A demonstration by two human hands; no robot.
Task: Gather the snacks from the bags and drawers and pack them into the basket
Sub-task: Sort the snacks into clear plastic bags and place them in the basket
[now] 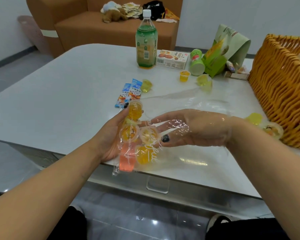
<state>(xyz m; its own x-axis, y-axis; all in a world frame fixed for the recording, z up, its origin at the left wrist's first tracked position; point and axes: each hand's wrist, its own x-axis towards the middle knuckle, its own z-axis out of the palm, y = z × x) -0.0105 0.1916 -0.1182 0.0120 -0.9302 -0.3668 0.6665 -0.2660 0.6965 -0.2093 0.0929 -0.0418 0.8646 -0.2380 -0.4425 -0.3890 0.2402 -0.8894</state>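
Basket (282,94) cut off at right edge. Right hand (194,127), fingers straight, inside clear bag (189,158); left hand (114,135) grips its jelly cups (129,134), count unclear.

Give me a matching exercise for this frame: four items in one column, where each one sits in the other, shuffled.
Items
1. bottle
2. blue sachets
3. pink jelly cup
4. wicker basket

Places
A. at the table's right edge
B. inside the clear bag that the left hand holds from below
C. flat on the table, just beyond the left hand's fingertips
D. upright at the far side, next to the cookie box

Pairs: 1-D, 2-C, 3-B, 4-A
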